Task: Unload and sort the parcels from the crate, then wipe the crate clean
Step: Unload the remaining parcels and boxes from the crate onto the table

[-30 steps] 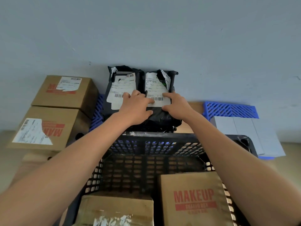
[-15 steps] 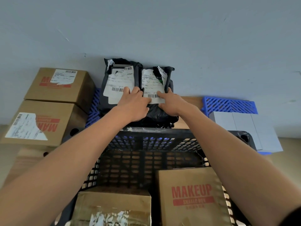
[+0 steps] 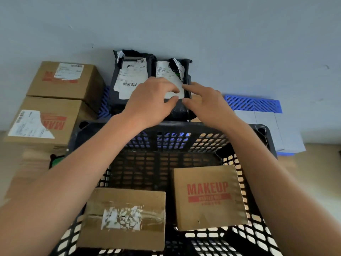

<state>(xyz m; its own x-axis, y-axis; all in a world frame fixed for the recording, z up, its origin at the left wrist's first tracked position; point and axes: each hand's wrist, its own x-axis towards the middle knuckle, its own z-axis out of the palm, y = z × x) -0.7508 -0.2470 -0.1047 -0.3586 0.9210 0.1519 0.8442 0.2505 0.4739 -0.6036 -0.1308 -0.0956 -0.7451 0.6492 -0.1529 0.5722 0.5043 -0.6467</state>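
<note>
Nearest the viewer, a black plastic lattice crate [image 3: 184,128] fills the lower half of the view. Two cardboard parcels lie on its floor: a taped brown box [image 3: 123,218] with a torn white label at the near left, and a box printed MAKEUP [image 3: 208,196] in red at the near right, the two close together but apart.

Two bare forearms reach over the crate, past its far rim. The left hand [image 3: 149,102] lies with loosely bent fingers over the lower part of the right-hand one of two black plastic mailer bags; whether it grips the bag cannot be told. The right hand [image 3: 204,100] is just beside it, fingers spread and relaxed, forefinger extended at that bag's right edge, holding nothing.

The left mailer bag [image 3: 127,80] and the right mailer bag [image 3: 171,71] sit side by side, touching, each with a white shipping label, against a pale blue-grey wall [image 3: 184,24].

Far left, two cardboard boxes [image 3: 60,93] with labels are stacked. Far right, a blue slatted plastic panel [image 3: 252,104] lies by flat grey boxes [image 3: 267,126].
</note>
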